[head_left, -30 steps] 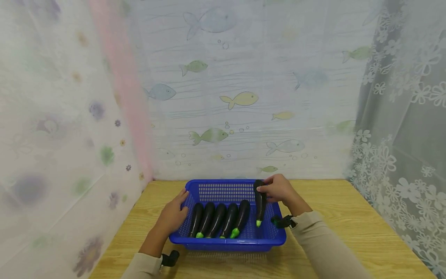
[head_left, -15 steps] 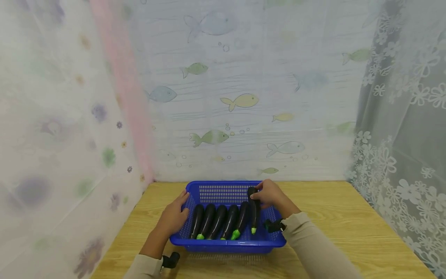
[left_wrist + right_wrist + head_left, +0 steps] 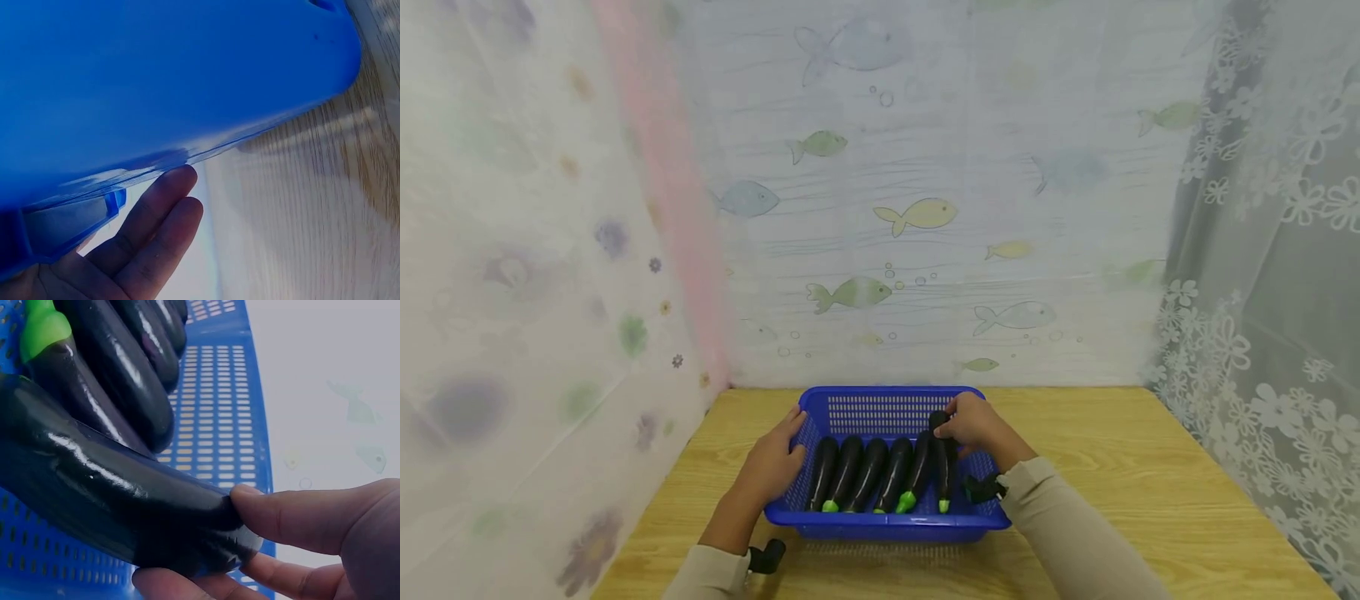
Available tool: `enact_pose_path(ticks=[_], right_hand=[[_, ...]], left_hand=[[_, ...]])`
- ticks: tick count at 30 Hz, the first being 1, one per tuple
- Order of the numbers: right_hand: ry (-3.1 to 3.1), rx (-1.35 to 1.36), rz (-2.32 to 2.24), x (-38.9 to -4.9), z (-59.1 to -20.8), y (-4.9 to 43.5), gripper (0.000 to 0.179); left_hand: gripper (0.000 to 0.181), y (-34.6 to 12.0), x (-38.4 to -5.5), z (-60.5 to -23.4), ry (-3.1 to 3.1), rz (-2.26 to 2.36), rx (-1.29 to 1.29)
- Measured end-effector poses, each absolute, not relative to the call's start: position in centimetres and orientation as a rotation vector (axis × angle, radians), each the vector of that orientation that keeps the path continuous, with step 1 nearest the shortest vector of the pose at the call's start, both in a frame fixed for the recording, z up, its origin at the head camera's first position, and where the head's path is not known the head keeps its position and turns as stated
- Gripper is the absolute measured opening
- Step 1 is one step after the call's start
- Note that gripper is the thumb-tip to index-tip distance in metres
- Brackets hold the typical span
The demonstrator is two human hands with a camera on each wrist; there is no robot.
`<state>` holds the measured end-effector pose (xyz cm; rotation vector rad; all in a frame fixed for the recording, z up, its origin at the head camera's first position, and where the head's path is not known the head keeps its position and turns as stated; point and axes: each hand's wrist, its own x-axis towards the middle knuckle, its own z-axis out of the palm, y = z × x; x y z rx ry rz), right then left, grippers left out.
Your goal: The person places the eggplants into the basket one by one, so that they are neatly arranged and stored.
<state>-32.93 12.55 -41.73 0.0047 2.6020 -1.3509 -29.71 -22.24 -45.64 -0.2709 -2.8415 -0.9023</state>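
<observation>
A blue plastic basket (image 3: 880, 521) with slotted walls holds a row of dark eggplants (image 3: 870, 475) with green stem ends. My right hand (image 3: 977, 425) pinches another eggplant (image 3: 945, 475) by its rounded end, just right of the row, its green tip toward me. In the right wrist view the thumb (image 3: 281, 512) lies on top of this eggplant and fingers reach under it; its stem end is out of frame. My left hand (image 3: 771, 462) rests on the basket's left rim, and in the left wrist view its straight fingers (image 3: 165, 244) touch the blue edge.
Under the basket is a wood-grain table (image 3: 1090, 492). A fish-print sheet (image 3: 925, 167) hangs behind it. A flowered sheet (image 3: 535, 333) hangs at the left and a lace curtain (image 3: 1262, 350) at the right. Small black cameras (image 3: 767, 556) sit on both wrists.
My right hand has brought its eggplant left and down, from the basket's right side to beside the row. The left hand has stayed at the rim.
</observation>
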Motion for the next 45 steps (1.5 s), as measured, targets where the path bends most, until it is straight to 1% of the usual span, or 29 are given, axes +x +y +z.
enact_pose_path(ticks=[12, 26, 45], right_hand=[[2.69, -0.016, -1.208, -33.52, -42.07, 11.85, 0.052], [2.701, 0.014, -1.172, -33.31, -42.0, 11.75, 0.052], [2.699, -0.025, -1.185, -33.04, -41.82, 12.02, 0.049]], left_hand=[[0.062, -22.39, -29.81, -45.48, -2.848, -0.894, -0.269], [0.063, -22.37, -29.89, -45.63, -2.847, -0.917, -0.272], [0.063, -22.33, -29.91, -45.75, -2.843, -0.913, -0.287]])
